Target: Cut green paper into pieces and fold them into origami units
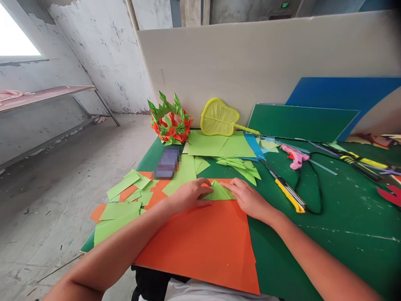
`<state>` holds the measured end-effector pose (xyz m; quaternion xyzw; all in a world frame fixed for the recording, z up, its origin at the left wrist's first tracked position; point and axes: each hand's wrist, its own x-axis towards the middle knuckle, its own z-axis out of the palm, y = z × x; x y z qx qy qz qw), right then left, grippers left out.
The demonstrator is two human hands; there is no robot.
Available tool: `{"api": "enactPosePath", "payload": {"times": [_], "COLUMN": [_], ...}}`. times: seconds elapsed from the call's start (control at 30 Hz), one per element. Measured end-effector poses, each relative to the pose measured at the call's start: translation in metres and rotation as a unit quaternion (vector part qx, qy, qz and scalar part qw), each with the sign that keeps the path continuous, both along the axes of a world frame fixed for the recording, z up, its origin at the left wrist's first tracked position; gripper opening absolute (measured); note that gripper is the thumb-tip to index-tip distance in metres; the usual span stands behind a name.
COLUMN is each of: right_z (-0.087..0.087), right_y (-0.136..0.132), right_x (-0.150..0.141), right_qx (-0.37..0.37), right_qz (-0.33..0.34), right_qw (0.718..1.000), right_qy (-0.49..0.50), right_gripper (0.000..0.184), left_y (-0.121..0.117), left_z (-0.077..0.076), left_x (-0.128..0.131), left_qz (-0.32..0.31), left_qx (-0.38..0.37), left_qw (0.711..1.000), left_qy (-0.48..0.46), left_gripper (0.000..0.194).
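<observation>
Closest to me is the big orange sheet, lying flat on the green table and hanging a little over the near edge. It's the biggest loose thing on my side, plain and uncreased as far as I can see.

At its far edge sits the folded green paper, a light lime piece creased into a low triangle with the point aimed away from me. It's right between my hands and rests on the orange sheet.

My left hand is down flat on the piece's left corner, fingers together and pressing. My right hand comes in from the other side, fingertips on the right edge, also pressing down instead of pinching. Neither hand has lifted it.

Left of my left arm there's a messy pile of green and orange scraps. Beyond the hands, a bunch of folded green pieces lies near flat green sheets. Further back stand a green and orange paper wreath and a yellow fan. Off to the right, a yellow utility knife and a pink glue gun, well apart from my right hand.
</observation>
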<state>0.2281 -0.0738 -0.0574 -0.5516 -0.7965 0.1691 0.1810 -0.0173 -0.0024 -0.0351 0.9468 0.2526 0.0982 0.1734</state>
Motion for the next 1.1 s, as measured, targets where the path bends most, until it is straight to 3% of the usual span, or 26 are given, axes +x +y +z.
{"api": "enactPosePath", "payload": {"times": [0.2, 0.63, 0.93, 1.1], "right_z": [0.002, 0.003, 0.004, 0.011], "right_y": [0.003, 0.0, -0.001, -0.003], "right_x": [0.0, -0.003, 0.0, -0.005], "right_qx": [-0.009, 0.029, 0.012, 0.057], "right_qz": [0.002, 0.005, 0.026, 0.05], "right_qw": [0.999, 1.0, 1.0, 0.997], "right_qy": [0.042, -0.006, -0.007, -0.015], "right_gripper": [0.041, 0.042, 0.048, 0.048], "left_y": [0.001, 0.001, 0.006, 0.009], "left_z": [-0.002, -0.002, 0.0, 0.002], "left_x": [0.003, 0.006, 0.005, 0.003], "left_qz": [-0.027, -0.057, -0.065, -0.08], "left_qx": [0.018, 0.021, -0.024, -0.049], "left_qw": [0.999, 0.997, 0.997, 0.995], "left_qy": [-0.035, -0.045, -0.034, -0.023], "left_gripper": [0.033, 0.031, 0.027, 0.031]}}
